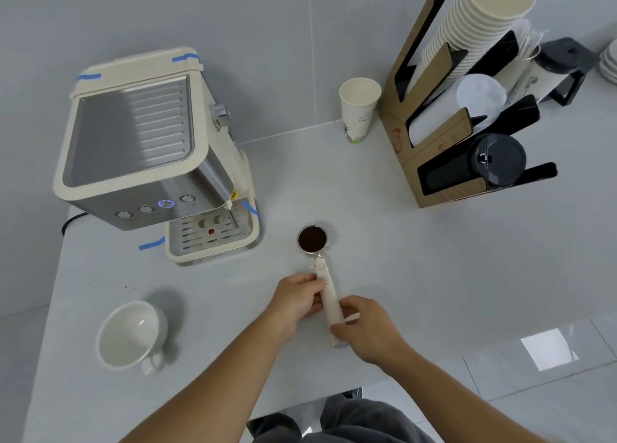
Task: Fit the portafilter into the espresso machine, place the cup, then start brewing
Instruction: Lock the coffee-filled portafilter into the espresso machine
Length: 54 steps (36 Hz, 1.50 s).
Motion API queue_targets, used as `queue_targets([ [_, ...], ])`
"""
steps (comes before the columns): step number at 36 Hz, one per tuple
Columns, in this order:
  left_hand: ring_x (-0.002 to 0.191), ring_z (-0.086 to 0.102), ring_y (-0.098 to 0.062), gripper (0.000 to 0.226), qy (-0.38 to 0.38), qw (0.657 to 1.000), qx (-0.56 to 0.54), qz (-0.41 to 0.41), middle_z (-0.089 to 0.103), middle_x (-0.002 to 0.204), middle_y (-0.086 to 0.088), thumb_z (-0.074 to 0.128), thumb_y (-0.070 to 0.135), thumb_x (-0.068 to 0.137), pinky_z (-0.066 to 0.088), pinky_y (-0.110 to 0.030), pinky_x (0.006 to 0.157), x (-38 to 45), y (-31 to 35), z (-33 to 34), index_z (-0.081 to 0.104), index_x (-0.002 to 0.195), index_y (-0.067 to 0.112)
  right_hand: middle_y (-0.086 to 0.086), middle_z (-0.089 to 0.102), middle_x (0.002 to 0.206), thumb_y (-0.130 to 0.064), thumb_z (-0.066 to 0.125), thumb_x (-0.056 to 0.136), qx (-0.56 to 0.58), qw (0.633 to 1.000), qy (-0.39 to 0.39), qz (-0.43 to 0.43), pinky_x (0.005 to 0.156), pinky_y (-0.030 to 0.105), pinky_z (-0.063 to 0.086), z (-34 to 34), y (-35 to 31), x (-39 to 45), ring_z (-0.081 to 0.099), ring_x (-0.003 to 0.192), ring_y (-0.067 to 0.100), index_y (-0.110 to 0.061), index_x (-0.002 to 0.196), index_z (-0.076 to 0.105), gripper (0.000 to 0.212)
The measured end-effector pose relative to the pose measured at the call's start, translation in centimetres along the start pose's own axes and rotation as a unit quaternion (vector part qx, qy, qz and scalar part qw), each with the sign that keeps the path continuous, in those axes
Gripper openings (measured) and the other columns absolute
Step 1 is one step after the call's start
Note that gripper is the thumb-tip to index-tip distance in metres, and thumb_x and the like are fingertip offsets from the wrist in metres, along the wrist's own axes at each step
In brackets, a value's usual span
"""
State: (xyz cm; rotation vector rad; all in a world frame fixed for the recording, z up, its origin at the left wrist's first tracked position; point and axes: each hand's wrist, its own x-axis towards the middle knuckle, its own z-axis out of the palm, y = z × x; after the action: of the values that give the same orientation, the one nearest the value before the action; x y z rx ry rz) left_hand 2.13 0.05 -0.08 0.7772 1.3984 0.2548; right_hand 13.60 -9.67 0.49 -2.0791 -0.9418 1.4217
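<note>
Both hands (334,312) grip coffee-filled portafilter (322,275) handle

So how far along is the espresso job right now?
Done: the portafilter basket is already filled with grounds. In hand: left hand and right hand both grip its handle on the counter. Left: lock it into the espresso machine, move the white cup onto the drip tray, then press brew.
</note>
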Motion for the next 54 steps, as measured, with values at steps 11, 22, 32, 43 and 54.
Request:
queue_targets([
  [11,0.088,0.073,-0.027,0.016,-0.009,0.999,-0.027,0.024,0.073,0.105,-0.015,0.063,0.017,0.092,0.059,-0.034,0.083,-1.4,0.7,-2.3,0.069,0.104,0.008,-0.002,0.066,0.101,-0.012,0.071,0.083,0.048,0.998,-0.030,-0.018,0.057,0.016,0.052,0.9,-1.6,-0.9,0.070,0.081,0.012,-0.017,0.110,0.064,0.028],
  [22,0.101,0.071,-0.027,0.018,0.012,0.998,-0.041,0.040,0.073,0.107,-0.014,0.066,0.016,0.090,0.058,-0.035,0.089,-3.1,0.1,-7.4,0.072,0.105,0.008,-0.005,0.062,0.106,-0.015,0.070,0.086,0.032,0.996,-0.081,-0.037,0.051,0.006,0.047,3.7,-3.6,-1.9,0.065,0.079,0.008,-0.021,0.116,0.061,0.032],
  [32,0.078,0.069,-0.018,0.012,0.056,0.994,-0.071,0.068,0.070,0.087,-0.009,0.064,0.010,0.091,0.059,-0.026,0.074,-4.6,-1.4,-11.2,0.073,0.095,0.003,-0.001,0.061,0.108,-0.012,0.070,0.084,0.000,0.988,-0.138,-0.066,0.055,0.012,0.051,6.2,-5.8,-2.5,0.064,0.089,0.012,-0.020,0.113,0.062,0.031],
  [43,0.084,0.066,-0.022,0.013,0.098,0.986,-0.098,0.088,0.069,0.087,-0.009,0.066,0.009,0.089,0.057,-0.039,0.093,-6.3,-1.8,-15.0,0.072,0.095,0.000,-0.002,0.066,0.105,-0.016,0.071,0.082,-0.020,0.979,-0.195,-0.058,0.065,0.021,0.059,9.0,-8.7,-2.7,0.068,0.082,0.010,-0.022,0.111,0.063,0.031],
  [54,0.087,0.070,-0.023,0.011,0.094,0.981,-0.127,0.111,0.073,0.091,-0.010,0.069,0.010,0.088,0.059,-0.032,0.083,-7.1,-1.1,-18.0,0.074,0.096,0.005,0.006,0.073,0.104,-0.021,0.070,0.084,0.032,0.968,-0.249,-0.023,0.086,0.038,0.059,10.9,-12.0,-1.4,0.071,0.097,0.020,-0.019,0.114,0.067,0.030],
])
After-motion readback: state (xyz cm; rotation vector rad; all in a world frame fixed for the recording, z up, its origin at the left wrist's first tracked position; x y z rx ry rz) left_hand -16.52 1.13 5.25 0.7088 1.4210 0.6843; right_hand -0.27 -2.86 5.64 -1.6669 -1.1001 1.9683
